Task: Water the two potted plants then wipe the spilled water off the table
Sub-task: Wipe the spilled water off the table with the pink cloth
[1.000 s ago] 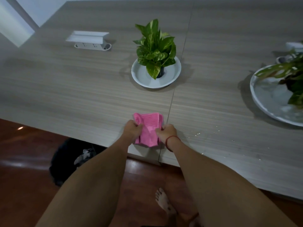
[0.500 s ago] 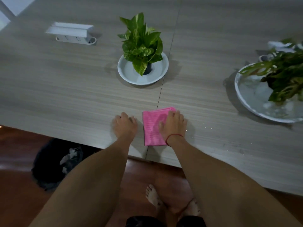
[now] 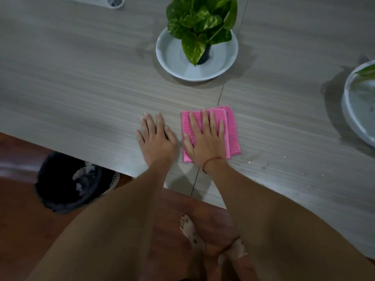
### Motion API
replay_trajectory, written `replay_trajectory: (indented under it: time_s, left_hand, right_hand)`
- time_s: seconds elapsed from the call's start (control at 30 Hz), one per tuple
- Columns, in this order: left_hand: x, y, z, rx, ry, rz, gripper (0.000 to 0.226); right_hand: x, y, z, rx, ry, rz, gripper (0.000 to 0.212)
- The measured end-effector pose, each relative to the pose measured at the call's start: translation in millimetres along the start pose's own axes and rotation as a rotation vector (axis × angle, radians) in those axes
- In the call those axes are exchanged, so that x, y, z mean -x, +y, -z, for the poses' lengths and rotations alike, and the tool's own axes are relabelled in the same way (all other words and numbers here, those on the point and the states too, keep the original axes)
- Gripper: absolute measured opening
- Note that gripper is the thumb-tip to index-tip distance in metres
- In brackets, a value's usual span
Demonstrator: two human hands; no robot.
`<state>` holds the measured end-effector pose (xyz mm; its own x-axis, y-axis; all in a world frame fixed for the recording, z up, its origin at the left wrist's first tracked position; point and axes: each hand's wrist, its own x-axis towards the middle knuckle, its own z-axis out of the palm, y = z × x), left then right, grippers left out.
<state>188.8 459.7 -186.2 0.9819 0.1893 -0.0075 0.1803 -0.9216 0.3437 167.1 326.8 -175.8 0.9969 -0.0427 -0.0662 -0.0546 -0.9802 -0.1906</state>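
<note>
A folded pink cloth (image 3: 233,130) lies flat on the grey wooden table (image 3: 81,88) near its front edge. My right hand (image 3: 205,138) presses palm-down on the cloth with fingers spread. My left hand (image 3: 156,138) rests flat on the bare table just left of the cloth, holding nothing. A green leafy plant (image 3: 200,19) stands in a white saucer (image 3: 172,57) straight behind the cloth. The second plant's large white dish (image 3: 357,110) shows at the right edge, mostly cut off. Small water drops (image 3: 284,159) glint on the table right of the cloth.
A white power strip (image 3: 113,1) sits at the far left top. A dark bin (image 3: 67,181) stands on the reddish floor under the table's edge. My bare feet (image 3: 190,230) are below. A seam (image 3: 221,94) runs through the tabletop.
Both hands stopped gripping the cloth and laid it flat. The right hand now presses it and has slid slightly right; the left hand rests on the table. The view tilted downward.
</note>
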Motion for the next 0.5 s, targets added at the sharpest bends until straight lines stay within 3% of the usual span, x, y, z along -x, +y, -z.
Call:
replay_trajectory:
  time_s: [0.5]
  left_hand:
    - [5,7,10,0.001,-0.032,0.029,0.055]
  right_hand:
    - [47,43,8,0.062,-0.085,0.020,0.068]
